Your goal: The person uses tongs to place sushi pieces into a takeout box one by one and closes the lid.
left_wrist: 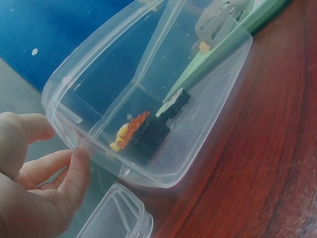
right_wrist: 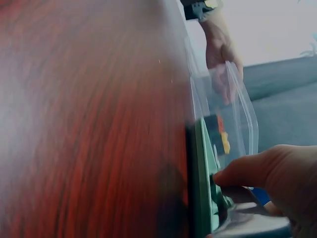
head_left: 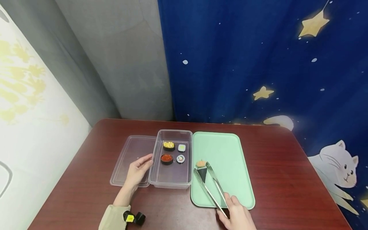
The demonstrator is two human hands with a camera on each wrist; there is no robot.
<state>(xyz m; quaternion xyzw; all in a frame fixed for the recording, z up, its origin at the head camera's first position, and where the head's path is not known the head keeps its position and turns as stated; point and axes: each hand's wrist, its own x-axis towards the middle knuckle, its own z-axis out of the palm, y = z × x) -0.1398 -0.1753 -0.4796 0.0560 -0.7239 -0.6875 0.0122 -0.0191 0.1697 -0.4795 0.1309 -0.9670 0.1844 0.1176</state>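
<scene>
My left hand [head_left: 137, 171] pinches the left rim of a clear plastic container [head_left: 171, 177]; its thumb and fingertips are right at the rim in the left wrist view. Inside sit several toy-like sushi pieces: a yellow-topped one [head_left: 168, 146], a red roe one [head_left: 166, 159], a small square roll [head_left: 181, 148] and a round roll [head_left: 180, 159]. My right hand [head_left: 238, 214] grips metal tongs [head_left: 219, 187] over the green tray [head_left: 227, 147]. The spread tong arms straddle a dark cone-shaped hand roll [head_left: 202, 174] with a tan top, lying near the tray's left edge.
A clear lid [head_left: 120, 174] lies left of the container, partly under the left hand. The tray stands against the container's right side. All rest on a reddish-brown table [head_left: 287, 179], with a blue star-patterned curtain [head_left: 215, 64] behind it.
</scene>
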